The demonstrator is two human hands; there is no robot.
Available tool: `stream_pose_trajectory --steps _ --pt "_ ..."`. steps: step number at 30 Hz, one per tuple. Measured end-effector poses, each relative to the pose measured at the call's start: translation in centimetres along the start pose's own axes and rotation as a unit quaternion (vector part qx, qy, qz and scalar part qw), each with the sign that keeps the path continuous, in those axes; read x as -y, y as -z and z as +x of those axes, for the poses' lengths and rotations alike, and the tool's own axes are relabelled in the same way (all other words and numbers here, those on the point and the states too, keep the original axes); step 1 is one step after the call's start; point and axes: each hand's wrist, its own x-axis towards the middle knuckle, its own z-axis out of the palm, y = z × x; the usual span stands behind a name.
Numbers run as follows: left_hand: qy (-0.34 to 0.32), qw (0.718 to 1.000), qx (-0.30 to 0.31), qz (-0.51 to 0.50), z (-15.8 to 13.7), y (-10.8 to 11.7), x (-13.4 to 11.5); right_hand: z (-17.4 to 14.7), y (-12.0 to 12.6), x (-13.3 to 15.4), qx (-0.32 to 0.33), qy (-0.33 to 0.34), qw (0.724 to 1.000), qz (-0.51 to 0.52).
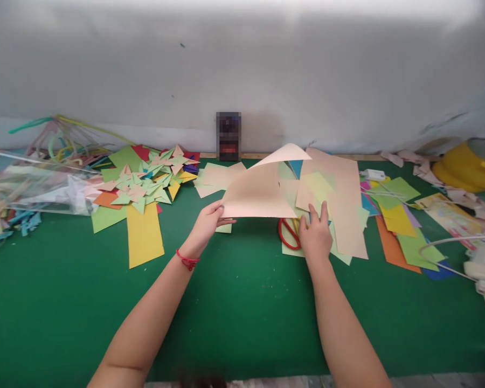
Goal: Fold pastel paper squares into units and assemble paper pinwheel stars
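Note:
My left hand pinches the near left corner of a pale peach sheet of paper, raised above the table with its far side curling up. My right hand has its fingers apart over the papers to the right. Beside its thumb lies a pair of scissors with red handles; their blades are hidden. Another large peach sheet lies just beyond my right hand, with pale green paper under the scissors.
Folded paper stars pile up at the left, near a yellow sheet and plastic bags. A dark upright box stands by the wall. Coloured papers, a white cable and a yellow hat-like object are at the right.

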Motion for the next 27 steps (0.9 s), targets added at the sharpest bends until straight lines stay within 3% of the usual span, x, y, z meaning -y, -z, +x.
stream_pose_trajectory --steps 4,7,11,14,16,20,24,27 --pt "0.013 0.997 -0.022 -0.072 -1.4 3.5 2.5 -2.7 -1.1 3.2 -0.001 0.112 0.994 0.008" --pt "0.006 0.995 -0.022 -0.094 -1.7 5.1 3.8 -4.0 -2.3 4.4 0.037 0.14 0.989 -0.024" --pt "-0.006 0.995 0.021 -0.093 -2.3 6.3 4.4 -3.5 -2.5 2.9 0.048 0.13 0.99 -0.04" --pt "0.014 0.995 0.054 -0.087 -3.1 7.2 4.4 -2.4 -1.4 1.3 0.007 0.094 0.996 -0.005" --pt "0.041 0.993 0.082 -0.081 -3.7 7.9 4.4 -2.2 0.1 1.1 -0.011 0.133 0.99 0.042" --pt "0.09 0.985 0.135 -0.06 -4.6 9.0 4.1 -2.9 3.8 2.4 0.047 0.275 0.958 0.071" --pt "0.128 0.976 0.178 -0.014 -5.4 9.2 3.6 -4.0 6.7 3.4 0.124 0.376 0.914 0.094" --pt "0.145 0.969 0.193 0.043 -6.2 8.8 3.1 -4.4 7.9 3.5 0.222 0.401 0.872 0.17"
